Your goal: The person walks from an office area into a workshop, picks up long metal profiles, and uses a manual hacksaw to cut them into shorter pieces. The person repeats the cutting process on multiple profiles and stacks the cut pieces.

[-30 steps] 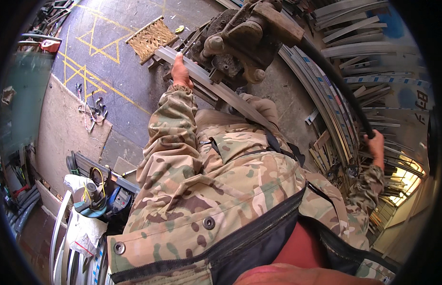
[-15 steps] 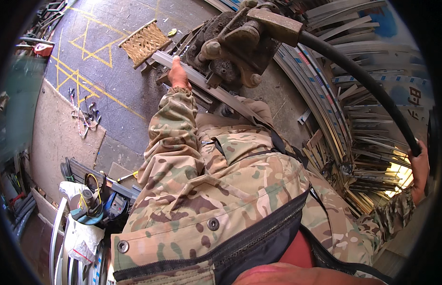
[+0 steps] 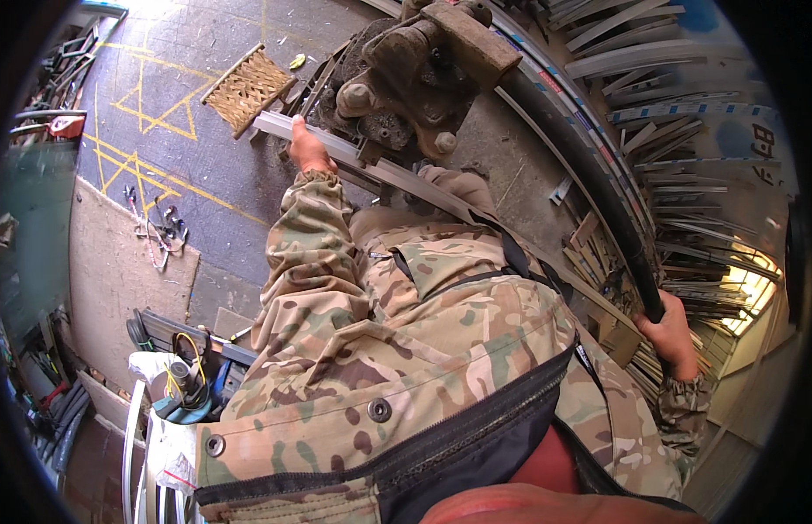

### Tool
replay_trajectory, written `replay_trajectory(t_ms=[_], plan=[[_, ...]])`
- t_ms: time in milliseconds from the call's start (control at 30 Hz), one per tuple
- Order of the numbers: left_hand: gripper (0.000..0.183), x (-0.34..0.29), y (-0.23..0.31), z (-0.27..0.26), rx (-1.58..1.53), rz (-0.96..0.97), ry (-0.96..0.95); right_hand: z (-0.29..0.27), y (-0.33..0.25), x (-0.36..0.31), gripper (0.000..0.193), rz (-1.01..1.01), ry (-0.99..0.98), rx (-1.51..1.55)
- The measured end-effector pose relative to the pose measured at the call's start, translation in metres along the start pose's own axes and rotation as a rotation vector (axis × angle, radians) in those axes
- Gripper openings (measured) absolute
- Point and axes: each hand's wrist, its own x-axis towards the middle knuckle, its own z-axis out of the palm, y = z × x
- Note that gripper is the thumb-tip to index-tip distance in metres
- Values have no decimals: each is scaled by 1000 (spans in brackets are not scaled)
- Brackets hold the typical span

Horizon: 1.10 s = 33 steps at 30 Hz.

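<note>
Fingers of your right hand are wrapped round the low end of a long, black, curved tubular lever, well out to your right side. Nearest below the view: your green-and-brown camouflage jacket, a bare strip of red garment at its opening. Low on your left, a dark power tool with a thin yellow cable, well apart from both hands.

Farther forward, your left hand is closed on a straight, silver-grey metal bar, close to its far end: thumb laid over the top face, remaining fingers mostly hidden. Bar location: slanting along the near side of a dark, rust-brown metal machine, its near end lost toward your jacket. Whether the bar is seated in the machine, cannot tell. Lever runs up to the machine's block-shaped head.

Step in hand, as judged: bar steadied by the left while the right has the lever. Next move, as judged, calls for a steady bar, an even load on the lever, and left fingers clear of the working parts.

Beyond: a straw-coloured woven stool, just past the bar's far end, on grey floor marked with yellow lines.
</note>
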Motion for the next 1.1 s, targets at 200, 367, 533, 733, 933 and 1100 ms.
replay_trajectory(t_ms=[200,367,533,733,933,1100], plan=[[56,-3,1,3,15,-1,-21,46,40,36,24,-20,50,-88],[62,-2,-4,0,40,11,-33,123,66,80,32,-92,10,-35],[61,-3,-7,-4,61,-13,-104,35,46,45,28,-41,121,-231],[56,2,-7,-2,44,-31,-143,-139,4,11,29,-184,566,-610],[60,4,-9,-10,125,-20,-243,-246,21,80,27,-607,623,-850],[60,-1,-3,-32,0,-28,-308,-224,35,154,36,-150,642,-883]])
